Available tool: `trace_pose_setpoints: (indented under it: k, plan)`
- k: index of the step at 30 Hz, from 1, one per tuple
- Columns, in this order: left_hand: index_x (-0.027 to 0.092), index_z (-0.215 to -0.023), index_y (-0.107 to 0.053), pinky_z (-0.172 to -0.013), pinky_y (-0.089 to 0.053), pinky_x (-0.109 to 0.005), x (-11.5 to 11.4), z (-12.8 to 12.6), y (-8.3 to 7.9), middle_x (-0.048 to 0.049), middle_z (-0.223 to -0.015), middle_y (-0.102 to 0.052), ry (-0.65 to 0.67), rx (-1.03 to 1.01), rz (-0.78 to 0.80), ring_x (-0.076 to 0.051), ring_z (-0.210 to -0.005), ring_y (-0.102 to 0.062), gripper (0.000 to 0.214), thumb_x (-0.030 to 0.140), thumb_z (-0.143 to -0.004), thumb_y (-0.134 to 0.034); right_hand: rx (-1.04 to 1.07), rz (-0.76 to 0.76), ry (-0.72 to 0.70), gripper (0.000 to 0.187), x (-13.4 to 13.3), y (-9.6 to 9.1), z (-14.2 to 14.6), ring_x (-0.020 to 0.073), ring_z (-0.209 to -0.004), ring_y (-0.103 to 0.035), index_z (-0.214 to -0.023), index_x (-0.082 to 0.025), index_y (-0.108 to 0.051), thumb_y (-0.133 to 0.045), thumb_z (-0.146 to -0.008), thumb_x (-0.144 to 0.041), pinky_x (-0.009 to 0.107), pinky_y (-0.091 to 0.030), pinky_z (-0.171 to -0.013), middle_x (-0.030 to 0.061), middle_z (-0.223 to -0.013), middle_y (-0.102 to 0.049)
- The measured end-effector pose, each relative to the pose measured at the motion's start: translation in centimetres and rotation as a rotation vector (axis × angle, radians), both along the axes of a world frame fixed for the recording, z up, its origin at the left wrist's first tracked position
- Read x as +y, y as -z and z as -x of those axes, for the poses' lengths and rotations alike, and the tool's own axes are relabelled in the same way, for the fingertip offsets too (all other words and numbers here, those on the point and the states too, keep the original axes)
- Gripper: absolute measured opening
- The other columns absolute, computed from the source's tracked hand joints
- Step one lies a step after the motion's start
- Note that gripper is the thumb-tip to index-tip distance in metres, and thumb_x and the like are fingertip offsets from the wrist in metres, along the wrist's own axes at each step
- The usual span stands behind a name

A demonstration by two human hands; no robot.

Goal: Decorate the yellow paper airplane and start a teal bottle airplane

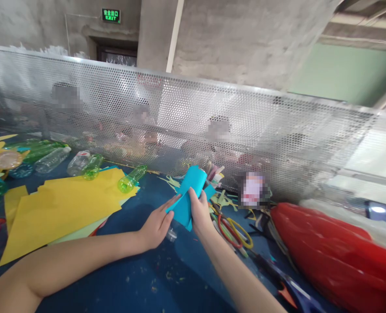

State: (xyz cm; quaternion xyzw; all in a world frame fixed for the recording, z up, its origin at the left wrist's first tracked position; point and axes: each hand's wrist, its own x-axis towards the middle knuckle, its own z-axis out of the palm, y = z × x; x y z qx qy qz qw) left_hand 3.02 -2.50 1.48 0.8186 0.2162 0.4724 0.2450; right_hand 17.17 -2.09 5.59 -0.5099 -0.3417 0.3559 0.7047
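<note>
A sheet of blue paper (193,178) is curled into a tube above the blue table. My right hand (200,209) grips its right side, with the thumb on the front and the other fingers hidden behind. At the lower left edge of the paper, my left hand (156,224) has fingers and thumb closed on it. A clear plastic bottle neck (171,234) shows just below the paper, beside my left hand. The rest of that bottle is hidden, and I cannot tell whether the paper is wrapped round it.
Yellow paper sheets (65,202) lie left, with a green bottle (128,180) on them. Several other bottles stand behind. Scissors (235,232), paper scraps and a red plastic bag (336,252) are on the right. A perforated metal screen (180,113) runs along the back.
</note>
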Motion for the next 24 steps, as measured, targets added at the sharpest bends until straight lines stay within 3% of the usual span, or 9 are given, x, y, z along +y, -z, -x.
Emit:
trace_pose_setpoints:
  k: [8,13,17,21,24]
  plan:
    - [0.027,-0.144,-0.024,-0.108,-0.032,-0.042,0.1,0.1,0.4,-0.0045,-0.147,-0.033,0.023,0.155,-0.112,-0.023,-0.133,-0.033,0.048,0.028,-0.096,-0.029,-0.054,-0.044,0.033,0.039,0.0,0.9,0.0,0.0208,-0.092,-0.064,-0.101,-0.024,-0.054,-0.063,-0.071,-0.046,0.033,-0.051,-0.082,-0.0004,-0.093,-0.068]
    - [0.031,-0.145,-0.021,-0.104,-0.037,-0.044,0.1,0.1,0.5,-0.0063,-0.148,-0.029,0.026,0.288,-0.156,-0.026,-0.132,-0.034,0.052,0.032,-0.095,-0.036,-0.091,0.026,0.085,0.043,0.0,0.5,0.1,0.0223,-0.096,-0.063,-0.103,-0.024,-0.055,-0.060,-0.072,-0.052,0.033,-0.049,-0.085,0.0018,-0.096,-0.069]
    - [0.034,-0.144,-0.019,-0.104,-0.037,-0.045,0.2,-0.1,0.6,-0.0049,-0.150,-0.025,0.020,0.299,-0.180,-0.028,-0.132,-0.034,0.054,0.032,-0.094,-0.039,-0.109,0.076,0.140,0.053,0.3,0.0,0.0,0.0233,-0.108,-0.058,-0.110,-0.022,-0.059,-0.053,-0.074,-0.062,0.032,-0.044,-0.092,0.0043,-0.112,-0.066]
    - [0.036,-0.144,-0.018,-0.103,-0.038,-0.045,0.2,-0.2,0.9,-0.0043,-0.151,-0.020,0.003,0.321,-0.194,-0.028,-0.132,-0.033,0.056,0.031,-0.094,-0.041,-0.069,0.037,0.088,0.060,0.3,-0.2,-0.1,0.0219,-0.114,-0.055,-0.116,-0.021,-0.059,-0.044,-0.077,-0.065,0.030,-0.045,-0.091,0.0037,-0.117,-0.064]
    - [0.036,-0.144,-0.018,-0.103,-0.038,-0.046,0.1,-0.2,1.0,-0.0047,-0.152,-0.018,-0.008,0.324,-0.207,-0.029,-0.133,-0.032,0.056,0.030,-0.093,-0.041,-0.070,0.030,0.036,0.061,0.1,-0.2,-0.1,0.0215,-0.108,-0.058,-0.120,-0.023,-0.056,-0.052,-0.074,-0.063,0.029,-0.048,-0.088,0.0020,-0.113,-0.066]
